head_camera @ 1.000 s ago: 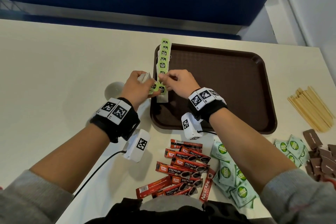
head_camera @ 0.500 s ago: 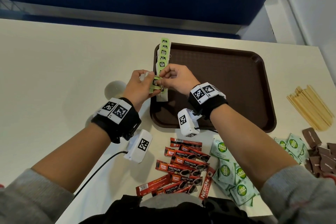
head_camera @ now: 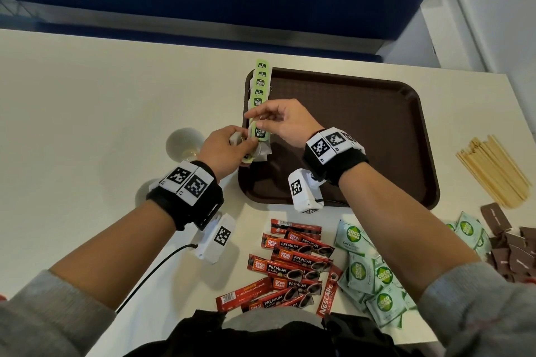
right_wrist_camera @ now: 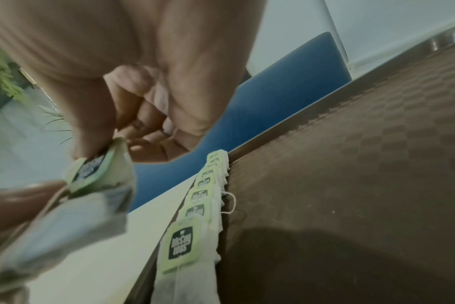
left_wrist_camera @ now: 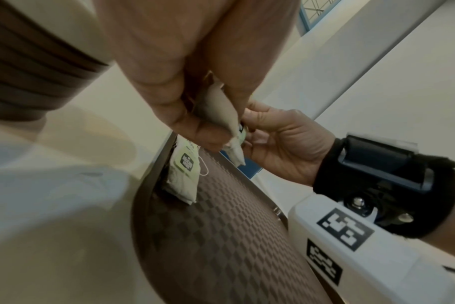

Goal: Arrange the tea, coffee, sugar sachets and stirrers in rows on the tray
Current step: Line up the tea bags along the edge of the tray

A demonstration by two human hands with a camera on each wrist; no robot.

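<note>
Both your hands meet over the left edge of the brown tray (head_camera: pixel 362 136), right at the near end of the tea row (head_camera: pixel 259 87). Your right hand (head_camera: pixel 285 122) pinches a tea bag (head_camera: pixel 259 136) by its pale green tag, thumb and forefinger closed on it, dark McCoy Teas logo facing up. Your left hand (head_camera: pixel 223 151) curls round a small bunch of white bags (left_wrist_camera: pixel 221 115), fingers pressed on the soft paper pouches. The row itself runs up the tray's left rim: green tags overlapping like shingles, white pouches beneath, one thin string (right_wrist_camera: pixel 230 202) looping out onto the textured tray floor. Nearer you on the table, red coffee sticks (head_camera: pixel 293 264) lie in a loose heap, green-and-white sachets (head_camera: pixel 368 278) beside them, brown sachets (head_camera: pixel 513 249) at far right, wooden stirrers (head_camera: pixel 493 171) well apart beyond the tray.
</note>
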